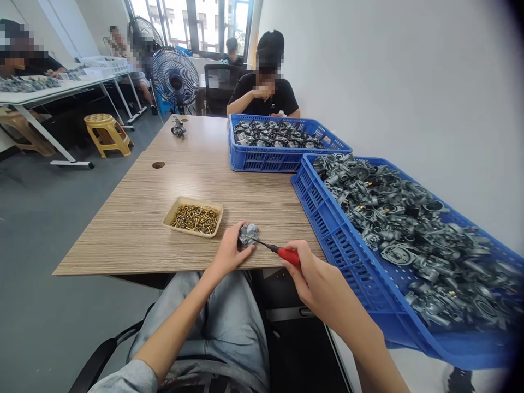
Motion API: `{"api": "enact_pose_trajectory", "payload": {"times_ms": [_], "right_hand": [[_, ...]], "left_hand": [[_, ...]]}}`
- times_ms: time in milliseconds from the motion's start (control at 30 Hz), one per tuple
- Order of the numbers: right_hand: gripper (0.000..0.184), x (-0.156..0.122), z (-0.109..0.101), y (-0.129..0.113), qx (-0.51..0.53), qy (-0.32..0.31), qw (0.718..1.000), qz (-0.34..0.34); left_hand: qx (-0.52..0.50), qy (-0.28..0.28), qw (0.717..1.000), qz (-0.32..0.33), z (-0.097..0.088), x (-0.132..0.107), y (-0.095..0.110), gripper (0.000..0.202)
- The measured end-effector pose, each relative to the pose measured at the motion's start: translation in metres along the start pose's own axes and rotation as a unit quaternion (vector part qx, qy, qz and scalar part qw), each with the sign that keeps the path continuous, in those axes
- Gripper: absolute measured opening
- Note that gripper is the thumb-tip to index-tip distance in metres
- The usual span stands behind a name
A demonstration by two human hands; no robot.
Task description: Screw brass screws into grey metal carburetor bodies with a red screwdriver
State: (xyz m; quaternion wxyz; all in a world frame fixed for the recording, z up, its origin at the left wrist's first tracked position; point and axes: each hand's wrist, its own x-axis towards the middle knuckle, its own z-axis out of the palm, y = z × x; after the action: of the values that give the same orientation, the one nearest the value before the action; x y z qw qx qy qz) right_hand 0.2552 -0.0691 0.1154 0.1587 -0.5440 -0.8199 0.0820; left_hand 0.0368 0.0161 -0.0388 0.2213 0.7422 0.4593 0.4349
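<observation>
My left hand (227, 252) rests near the table's front edge and grips a small grey die-cast carburetor (248, 234), which hides part of its underside against my fingers. My right hand (308, 275) is shut on a red-handled screwdriver (289, 256). Its thin dark shaft reaches left, and the tip meets the carburetor. A beige tray (172, 214) of brass screws sits just left of my left hand, not touching it.
Two blue plastic crates of grey metal carburetor parts stand on the right: one (262, 158) at the table's far side, one (327, 229) close to my right arm. Another carburetor (178, 128) lies far along the wood-grain table (123, 240). Co-workers sit beyond, near a fan (176, 76).
</observation>
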Motion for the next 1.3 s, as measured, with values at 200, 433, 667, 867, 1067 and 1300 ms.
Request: {"api": "enact_pose_trajectory", "payload": {"times_ms": [200, 433, 667, 867, 1067, 1300], "right_hand": [[0.034, 0.003, 0.009, 0.001, -0.175, 0.053, 0.978, 0.101], [0.023, -0.001, -0.004, 0.000, -0.033, -0.004, 0.999, 0.019], [0.032, 0.004, 0.002, 0.001, -0.129, 0.022, 0.984, 0.118], [0.019, -0.001, -0.003, 0.002, 0.014, -0.014, 0.999, 0.037], [0.033, 0.003, 0.007, 0.002, -0.127, 0.031, 0.985, 0.111], [0.019, 0.001, -0.002, 0.000, 0.021, -0.012, 0.999, 0.040]], "left_hand": [[0.004, -0.001, 1.000, -0.002, 0.000, 0.000, 0.000, 0.070], [0.002, -0.003, 1.000, -0.007, -0.001, 0.001, 0.001, 0.068], [0.003, 0.000, 1.000, -0.003, 0.000, 0.001, 0.000, 0.069], [0.001, 0.000, 1.000, -0.003, 0.001, 0.000, -0.002, 0.070], [0.000, 0.003, 1.000, -0.015, 0.001, 0.000, 0.000, 0.069], [0.005, 0.000, 1.000, -0.007, 0.000, 0.001, 0.000, 0.069]]}}
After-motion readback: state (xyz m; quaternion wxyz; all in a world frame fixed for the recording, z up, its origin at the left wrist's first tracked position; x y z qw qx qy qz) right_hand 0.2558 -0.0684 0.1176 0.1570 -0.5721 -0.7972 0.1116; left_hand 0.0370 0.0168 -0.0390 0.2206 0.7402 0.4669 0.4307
